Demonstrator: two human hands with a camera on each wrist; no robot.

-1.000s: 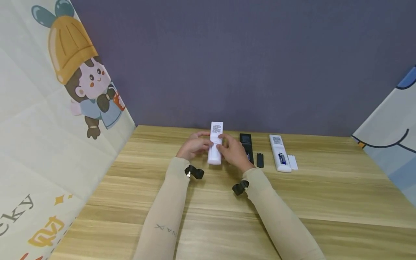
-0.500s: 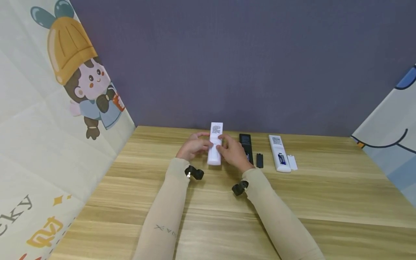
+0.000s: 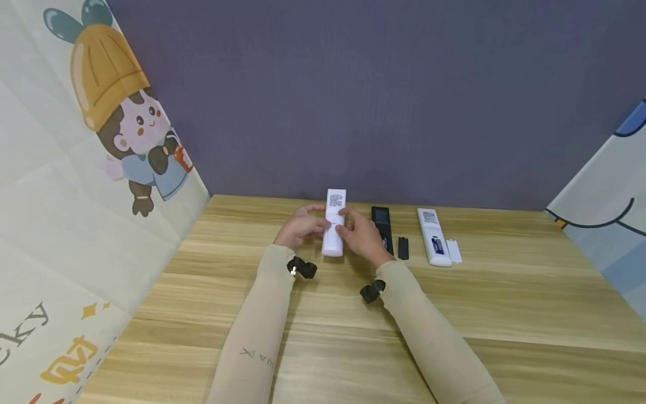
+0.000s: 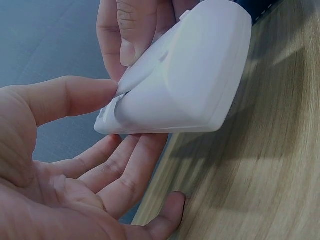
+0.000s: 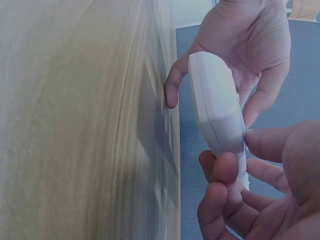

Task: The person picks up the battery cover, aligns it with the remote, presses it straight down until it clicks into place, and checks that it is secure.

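A white remote is held back side up between both hands, raised above the table in the left wrist view. My left hand grips it from the left, thumb at the battery cover seam and fingers beneath. From the right, my right hand grips it, with the thumb on the cover and fingers curled under the body in the right wrist view. In the left wrist view a narrow dark gap shows at one end of the white cover.
Right of the hands lie a black remote, a black cover, a second white remote with batteries in its open compartment, and a white cover. A dark wall stands behind the wooden table.
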